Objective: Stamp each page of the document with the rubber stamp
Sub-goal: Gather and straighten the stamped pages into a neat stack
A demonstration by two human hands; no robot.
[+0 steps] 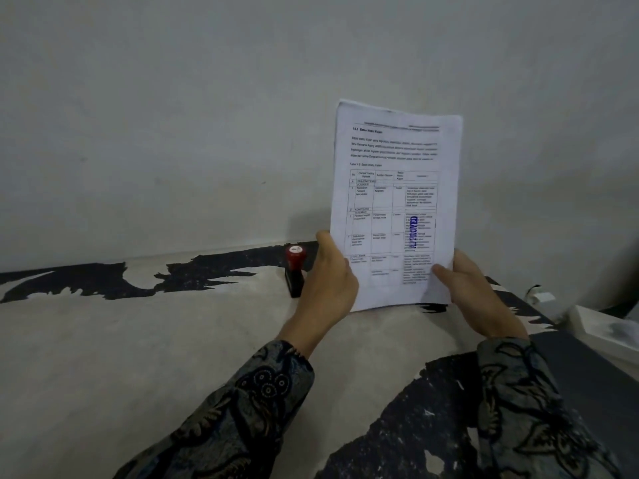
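The document (394, 202) is held upright by both hands, its printed side turned toward the camera. The left hand (326, 281) is closed around the lower left edge of the sheets, with the thumb lying along the front near the margin, and the right hand (473, 295) grips the lower right corner — its thumb is pressed on the front of the page, the other fingers are hidden behind the paper. A table and some lines of text are printed on the top page, and a blue stamp mark (412, 232) reading "APPROVED" is seen in the lower right part of this table, running vertically. The bottom edge of the sheets is close to the table surface (138, 340); whether it touches cannot be told. The rubber stamp (295, 271), black with a red top, is standing upright on the table just beside the left hand, on its left side. Both forearms are covered by dark patterned sleeves (242, 409). Behind everything a plain grey wall (207, 98) is seen, and a white box (605, 330) lies at the far right — only partly in view.
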